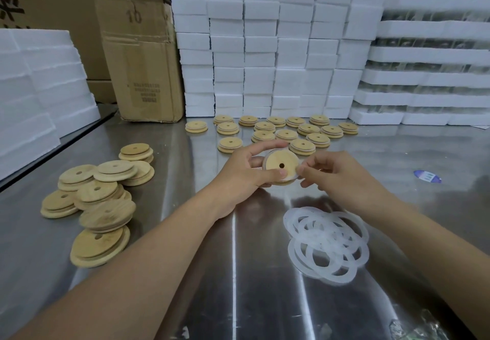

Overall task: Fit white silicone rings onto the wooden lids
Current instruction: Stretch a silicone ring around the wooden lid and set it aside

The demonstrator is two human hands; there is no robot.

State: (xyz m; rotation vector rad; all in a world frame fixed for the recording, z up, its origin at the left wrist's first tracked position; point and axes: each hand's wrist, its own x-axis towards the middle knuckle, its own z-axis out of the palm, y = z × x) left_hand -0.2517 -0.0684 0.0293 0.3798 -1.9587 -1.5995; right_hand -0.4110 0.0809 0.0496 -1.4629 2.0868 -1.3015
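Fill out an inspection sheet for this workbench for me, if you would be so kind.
Surface: metal table, shiny.
Job's things: lid held mid-table, ring at its edge; loose rings heaped near right; bare lids piled left; back lids spread singly.
Clutter: blue sticker at right; plastic wrapper at near edge.
Hands: left hand grips the lid; right hand pinches the ring.
Cables: nothing seen.
Surroundings: cardboard box and stacked foam blocks behind.
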